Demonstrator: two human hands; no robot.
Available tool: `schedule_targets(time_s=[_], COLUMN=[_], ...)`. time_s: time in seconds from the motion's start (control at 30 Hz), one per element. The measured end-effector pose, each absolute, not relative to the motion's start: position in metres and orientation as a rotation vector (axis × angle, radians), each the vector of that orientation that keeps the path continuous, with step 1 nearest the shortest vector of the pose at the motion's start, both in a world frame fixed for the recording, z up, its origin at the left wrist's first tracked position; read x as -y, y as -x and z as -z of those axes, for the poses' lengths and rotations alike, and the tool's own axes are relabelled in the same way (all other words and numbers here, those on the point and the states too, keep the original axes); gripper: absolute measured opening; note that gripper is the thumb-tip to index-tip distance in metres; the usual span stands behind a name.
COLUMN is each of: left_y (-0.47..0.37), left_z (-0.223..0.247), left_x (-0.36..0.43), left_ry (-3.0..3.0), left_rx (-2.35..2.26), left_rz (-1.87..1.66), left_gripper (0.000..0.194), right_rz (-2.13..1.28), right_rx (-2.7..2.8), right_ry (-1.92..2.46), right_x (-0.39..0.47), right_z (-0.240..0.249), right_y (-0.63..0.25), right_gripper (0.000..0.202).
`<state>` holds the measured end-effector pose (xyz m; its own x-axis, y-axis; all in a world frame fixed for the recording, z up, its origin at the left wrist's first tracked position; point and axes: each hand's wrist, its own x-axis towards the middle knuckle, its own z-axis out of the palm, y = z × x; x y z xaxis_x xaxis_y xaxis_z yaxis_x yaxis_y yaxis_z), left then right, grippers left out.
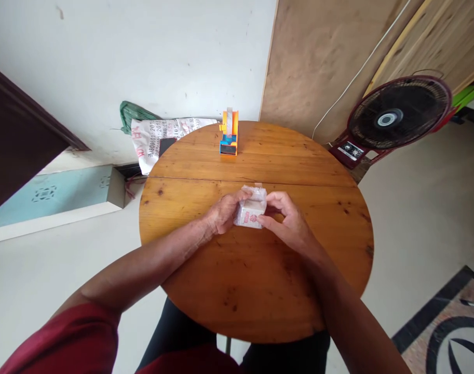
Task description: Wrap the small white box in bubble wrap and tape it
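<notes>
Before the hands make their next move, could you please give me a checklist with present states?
1. Left hand holding the white box: ok, at its left side.
2. Right hand at the box: ok, at its right side.
3. Clear wrapping fully closed: cannot tell.
4. Box resting on the table: cannot tell.
5. Tape dispenser on the table: ok, beyond the hands.

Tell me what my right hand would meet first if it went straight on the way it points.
Most likely the box in bubble wrap; your right hand seems to touch its side, though depth is unclear.
</notes>
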<state>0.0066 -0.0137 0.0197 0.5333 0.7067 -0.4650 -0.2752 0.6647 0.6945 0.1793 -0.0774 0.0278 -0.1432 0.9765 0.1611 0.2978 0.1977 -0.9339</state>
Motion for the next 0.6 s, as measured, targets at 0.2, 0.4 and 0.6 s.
schedule_targets(time_s=[0.2,0.4,0.6], left_y=[-0.0093,-0.0128,-0.0129], left_z=[-0.0195,-0.0170,-0.0188], left_x=[0.0185,0.0221,0.0226], left_ry=[-0.572,-0.610,-0.587], left_rx=[-0.806,-0.830,-0.817], left_rz=[-0.686,-0.795,-0.776], left_gripper=[0.028,0.030,0.025], right_rz=[-0.766,-0.662,-0.679], right_rx=[1.881,1.922,1.963], right_ry=[1.317,1.334,1.322], right_x=[0.0802,0.0803,0.0801], right_z=[-0.0339,-0.0326,-0.0342], right_y=[-0.1793,-0.1781,-0.1795], right_gripper=[0.042,0.046,0.051])
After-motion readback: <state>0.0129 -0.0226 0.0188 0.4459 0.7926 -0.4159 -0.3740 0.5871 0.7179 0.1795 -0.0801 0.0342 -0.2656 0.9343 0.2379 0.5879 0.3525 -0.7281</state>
